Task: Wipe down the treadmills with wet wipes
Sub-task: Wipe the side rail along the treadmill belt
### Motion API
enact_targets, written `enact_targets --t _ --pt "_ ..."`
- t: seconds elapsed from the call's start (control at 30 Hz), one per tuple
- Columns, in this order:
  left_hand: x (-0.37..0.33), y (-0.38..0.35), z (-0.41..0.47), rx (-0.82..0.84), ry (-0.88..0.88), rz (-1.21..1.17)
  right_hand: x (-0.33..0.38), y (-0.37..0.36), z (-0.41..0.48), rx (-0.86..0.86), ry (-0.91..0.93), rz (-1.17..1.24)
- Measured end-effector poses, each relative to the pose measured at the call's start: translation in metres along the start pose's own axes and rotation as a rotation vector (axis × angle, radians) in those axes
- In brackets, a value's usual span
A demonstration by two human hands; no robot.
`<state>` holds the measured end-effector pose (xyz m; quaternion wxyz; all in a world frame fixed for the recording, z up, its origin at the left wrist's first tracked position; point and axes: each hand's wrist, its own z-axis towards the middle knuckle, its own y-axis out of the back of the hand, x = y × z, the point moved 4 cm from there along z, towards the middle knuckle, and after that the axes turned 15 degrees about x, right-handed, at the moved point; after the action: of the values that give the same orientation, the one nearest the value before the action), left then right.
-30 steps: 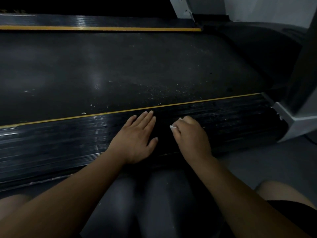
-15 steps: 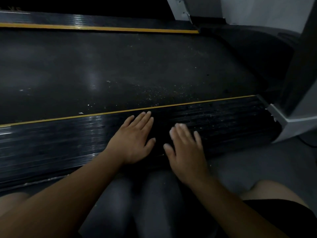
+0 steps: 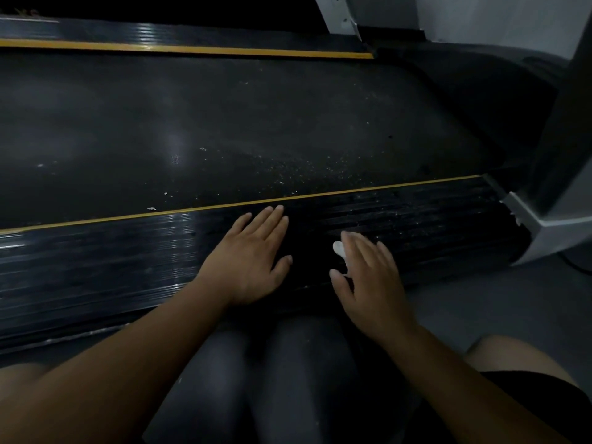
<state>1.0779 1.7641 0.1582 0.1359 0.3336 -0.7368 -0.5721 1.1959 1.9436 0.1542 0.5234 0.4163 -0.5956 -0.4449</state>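
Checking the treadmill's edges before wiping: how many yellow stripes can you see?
2. One yellow stripe runs along the far edge of the belt. The other runs along the near edge, just past the left hand. Both leave view leftward.

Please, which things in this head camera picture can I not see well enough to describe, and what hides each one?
Wet wipe: head view, only a white edge shows; the right hand covers the rest.
Side rail under the left hand: head view, hidden by the palm.
Specks on the belt: head view, too small and dim to identify.
Upright post: head view, cut off by the top and right edges.
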Motion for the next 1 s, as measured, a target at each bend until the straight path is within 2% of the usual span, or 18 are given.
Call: enact_targets --t 0.1,0.2,0.37,0.5,0.63,0.73,0.8,0.9,1.0 --pt "0.0 0.0 0.0 -0.003 -0.005 -0.01 -0.004 0.0 -0.007 -0.013 0.09 0.086" --pt "0.0 0.0 0.0 -0.006 0.0 -0.008 -0.01 0.001 -0.014 0.004 0.148 0.006" --pt "0.0 0.0 0.0 -0.01 0.002 -0.006 -0.014 0.004 -0.027 -0.017 0.152 -0.117" --pt "-0.002 0.001 0.0 -0.006 0.007 -0.002 -0.007 -0.003 -0.028 0.051 0.145 -0.155" --pt "-0.001 0.0 0.001 0.01 0.019 0.009 -0.001 0.002 -0.002 0.112 0.029 -0.17" --pt "-0.001 -0.001 0.002 0.007 0.015 0.016 0.016 0.007 0.02 0.075 -0.096 -0.097" --pt "0.0 -0.001 0.002 0.002 0.007 0.001 0.034 0.0 0.014 0.079 -0.069 -0.056" --pt "-0.001 -0.001 0.002 -0.003 0.003 -0.011 0.033 -0.007 -0.005 0.108 0.05 -0.127" --pt "-0.001 0.0 0.001 -0.007 0.011 0.001 0.005 0.008 0.013 0.082 -0.114 -0.137"
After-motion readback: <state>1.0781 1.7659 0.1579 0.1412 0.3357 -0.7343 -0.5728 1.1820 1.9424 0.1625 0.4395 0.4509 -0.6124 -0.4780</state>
